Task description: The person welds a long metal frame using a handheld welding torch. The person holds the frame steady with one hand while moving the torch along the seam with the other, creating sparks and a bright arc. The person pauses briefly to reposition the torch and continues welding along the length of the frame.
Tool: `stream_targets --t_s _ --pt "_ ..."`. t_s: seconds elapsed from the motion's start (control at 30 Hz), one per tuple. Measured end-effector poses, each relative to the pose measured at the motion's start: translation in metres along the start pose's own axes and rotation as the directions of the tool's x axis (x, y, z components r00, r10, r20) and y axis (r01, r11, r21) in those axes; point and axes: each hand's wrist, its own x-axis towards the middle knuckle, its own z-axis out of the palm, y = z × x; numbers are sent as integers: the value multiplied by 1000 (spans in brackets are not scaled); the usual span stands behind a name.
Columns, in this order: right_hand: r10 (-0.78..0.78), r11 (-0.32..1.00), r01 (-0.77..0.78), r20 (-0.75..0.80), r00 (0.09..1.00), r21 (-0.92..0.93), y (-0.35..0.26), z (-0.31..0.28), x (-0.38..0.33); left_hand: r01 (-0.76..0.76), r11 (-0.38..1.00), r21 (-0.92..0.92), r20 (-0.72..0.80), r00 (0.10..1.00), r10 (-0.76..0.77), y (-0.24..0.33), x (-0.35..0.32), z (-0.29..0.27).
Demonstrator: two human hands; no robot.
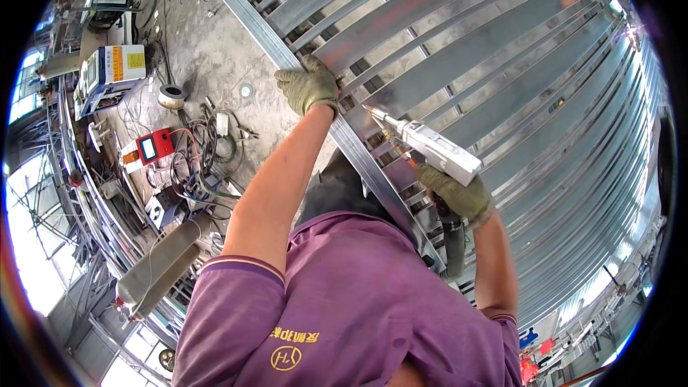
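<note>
My left hand (308, 87), in an olive-green work glove, grips a long galvanized steel rail (247, 18), its fingers bent over the outer edge. My right hand (462, 195), gloved alike, is closed around a silver handheld welding gun (438, 149). The gun's narrow copper-coloured nozzle points up and left, and its tip is close to the joint between the rail and the flat grey steel slats (423, 75). Faint haze hangs near the tip. The gun's grip is mostly hidden by my glove, and a dark hose (454, 247) hangs below it.
The slatted steel frame spreads far to the right. On the concrete floor at left lie tangled cables (222, 136), a red box with a display (155, 147), a ring-shaped roll (171, 96), a white-and-blue machine (118, 68) and grey cylinders (161, 269). A bright glare (634, 32) shows at far right.
</note>
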Motion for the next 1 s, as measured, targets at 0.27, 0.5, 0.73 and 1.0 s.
stream_targets --t_s 0.27,0.5,0.73,1.0 --pt "-59 998 55 118 991 36 5 11 29 -142 945 -295 13 988 152 -39 79 -12" --pt "42 999 -35 200 979 -39 14 8 39 -135 973 -187 -60 990 126 29 147 -34" --pt "17 999 -7 191 982 -49 25 9 43 -77 980 -181 -99 993 59 50 128 -29" --pt "-27 999 33 196 980 -31 34 9 45 -85 982 -167 -114 991 66 51 133 -26"
